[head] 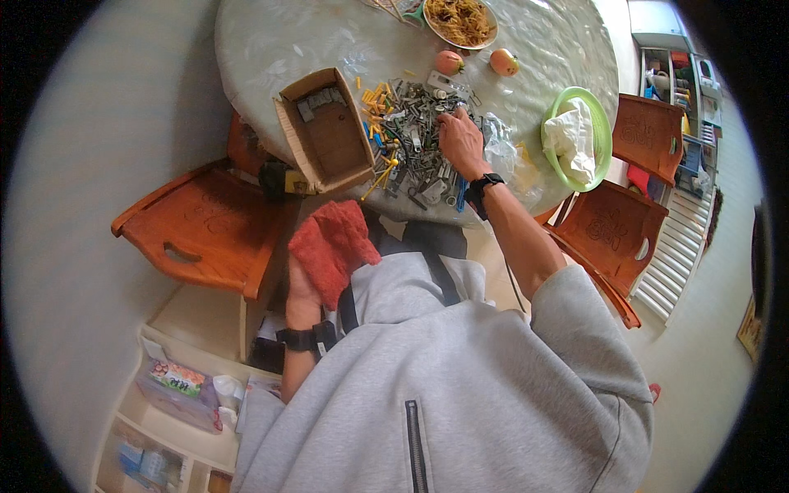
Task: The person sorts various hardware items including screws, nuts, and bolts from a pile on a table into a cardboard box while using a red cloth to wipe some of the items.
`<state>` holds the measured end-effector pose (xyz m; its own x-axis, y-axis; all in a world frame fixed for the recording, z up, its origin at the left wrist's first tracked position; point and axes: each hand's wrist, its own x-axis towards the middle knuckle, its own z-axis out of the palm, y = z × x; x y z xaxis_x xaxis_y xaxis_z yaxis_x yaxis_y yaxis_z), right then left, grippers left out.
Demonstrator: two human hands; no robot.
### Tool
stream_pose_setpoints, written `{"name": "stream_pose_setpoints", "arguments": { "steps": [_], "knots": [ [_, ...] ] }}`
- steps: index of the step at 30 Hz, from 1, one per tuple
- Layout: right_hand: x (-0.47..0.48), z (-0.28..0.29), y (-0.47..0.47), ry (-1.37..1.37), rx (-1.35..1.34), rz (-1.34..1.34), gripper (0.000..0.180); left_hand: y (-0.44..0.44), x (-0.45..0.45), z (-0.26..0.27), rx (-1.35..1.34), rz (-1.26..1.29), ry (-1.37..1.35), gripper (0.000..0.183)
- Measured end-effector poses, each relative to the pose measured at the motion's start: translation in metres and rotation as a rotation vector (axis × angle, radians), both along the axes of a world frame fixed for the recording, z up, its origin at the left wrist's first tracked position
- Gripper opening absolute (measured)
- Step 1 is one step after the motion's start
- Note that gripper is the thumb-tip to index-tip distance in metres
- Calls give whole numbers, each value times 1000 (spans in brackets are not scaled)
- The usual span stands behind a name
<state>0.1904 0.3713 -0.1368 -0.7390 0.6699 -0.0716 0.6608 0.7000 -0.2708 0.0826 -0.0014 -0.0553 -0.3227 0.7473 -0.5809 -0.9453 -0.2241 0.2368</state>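
A red cloth (335,249) is draped over my left hand (303,283), which grips it just off the table's near edge. The cloth hides most of those fingers. My right hand (462,140) reaches down into a spread pile of small metal hardware (419,132), fingers bent at its right side. Whether a piece is pinched there is hidden by the hand. Yellow plastic wall plugs (375,101) lie along the pile's left edge. Left of them stands an open cardboard box (327,132) with several grey metal pieces (317,103) at its far end.
Crumpled clear plastic bags (500,145) lie right of my hand. Beyond are a green basket (605,138) holding white cloth (573,138), two pinkish-orange fruits (450,62) and a plate of shredded food (461,23). Wooden chairs (203,225) flank the round table (265,61).
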Motion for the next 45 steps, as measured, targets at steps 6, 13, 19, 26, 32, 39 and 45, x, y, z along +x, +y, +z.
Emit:
{"name": "stream_pose_setpoints", "arguments": {
  "steps": [6,13,19,26,32,39,45],
  "knots": [
    [-3,-2,12,0,20,-108,19,-5,0,-6,-13,26,-38,66],
    [-5,4,23,-33,40,-179,29,-7,-5,-2,22,48,-57,66],
    [2,6,37,-82,55,-106,33,-9,-2,-5,-33,69,-65,66],
    [-1,-7,35,-116,133,-53,32,1,-1,-3,29,13,-33,66],
    [-4,-8,24,21,56,28,33,2,-4,-2,12,27,-61,63],
    [-9,-11,26,47,26,3,28,1,-5,-2,28,22,-60,65],
    [-8,-10,26,134,-40,29,21,2,-5,-9,42,13,-116,67]
  ]
}}
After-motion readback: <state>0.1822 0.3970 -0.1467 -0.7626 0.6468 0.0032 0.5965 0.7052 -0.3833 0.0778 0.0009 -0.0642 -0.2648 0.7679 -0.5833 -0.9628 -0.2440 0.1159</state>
